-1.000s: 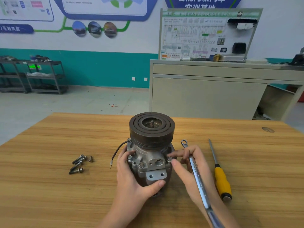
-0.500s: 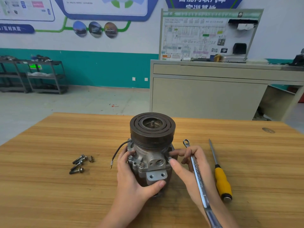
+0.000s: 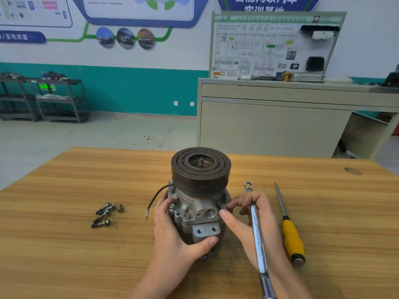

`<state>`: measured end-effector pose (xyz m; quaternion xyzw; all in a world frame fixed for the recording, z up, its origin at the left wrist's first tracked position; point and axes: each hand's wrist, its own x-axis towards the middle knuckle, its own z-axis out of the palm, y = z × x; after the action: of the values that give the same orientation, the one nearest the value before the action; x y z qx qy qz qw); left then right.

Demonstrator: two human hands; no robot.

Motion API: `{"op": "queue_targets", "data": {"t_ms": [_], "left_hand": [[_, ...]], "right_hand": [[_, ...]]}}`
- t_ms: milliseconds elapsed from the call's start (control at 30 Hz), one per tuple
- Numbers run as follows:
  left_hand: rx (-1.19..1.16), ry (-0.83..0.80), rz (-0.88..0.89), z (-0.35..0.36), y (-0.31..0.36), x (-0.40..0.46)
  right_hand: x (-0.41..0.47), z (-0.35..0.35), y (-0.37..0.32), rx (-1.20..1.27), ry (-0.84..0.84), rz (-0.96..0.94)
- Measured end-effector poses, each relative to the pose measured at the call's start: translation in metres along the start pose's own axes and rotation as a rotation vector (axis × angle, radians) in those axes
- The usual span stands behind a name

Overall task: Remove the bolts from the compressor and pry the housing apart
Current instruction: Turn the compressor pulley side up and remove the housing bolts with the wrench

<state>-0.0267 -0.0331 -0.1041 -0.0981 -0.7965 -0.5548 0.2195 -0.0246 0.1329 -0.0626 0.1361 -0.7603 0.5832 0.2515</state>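
On the counter [image 3: 64, 244] our left hand [image 3: 172, 229] grips the heavy, stiff compressor [image 3: 200, 190]; right hand [image 3: 252, 219] fingers pinch a bolt [image 3: 223, 207] (wrench [image 3: 257, 229] tucked alongside).

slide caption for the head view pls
Left hand steadies compressor; right hand, holding wrench, fingers a bolt.

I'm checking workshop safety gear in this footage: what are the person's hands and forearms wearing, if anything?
Nothing visible. The left hand and right hand are bare, with no gloves. No rings, watch or wristband show, and no sleeves reach the visible forearms. The fingernails are short and unpainted.
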Motion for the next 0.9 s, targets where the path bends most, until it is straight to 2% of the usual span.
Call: {"op": "queue_targets", "data": {"t_ms": [200, 367, 500, 700, 900], "left_hand": [[0.015, 0.006, -0.005, 0.0000, 0.0000, 0.0001], [-0.001, -0.006, -0.005, -0.0010, 0.0004, -0.0005], [-0.001, -0.011, -0.006, -0.0006, 0.0010, -0.0002], [0.015, -0.012, -0.009, -0.0002, 0.0014, -0.0008], [0.003, -0.012, -0.013, -0.0002, 0.0025, -0.0007]], "right_hand": [[0.0005, -0.0031, 0.0018, -0.013, -0.049, 0.005], [-0.0002, -0.0001, 0.0007, -0.010, -0.017, 0.005], [-0.0011, -0.0031, 0.0034, 0.019, -0.073, 0.010], [-0.0006, -0.0014, 0.0018, -0.003, -0.010, 0.005], [-0.0008, -0.0051, 0.0024, 0.017, -0.043, 0.009]]}}
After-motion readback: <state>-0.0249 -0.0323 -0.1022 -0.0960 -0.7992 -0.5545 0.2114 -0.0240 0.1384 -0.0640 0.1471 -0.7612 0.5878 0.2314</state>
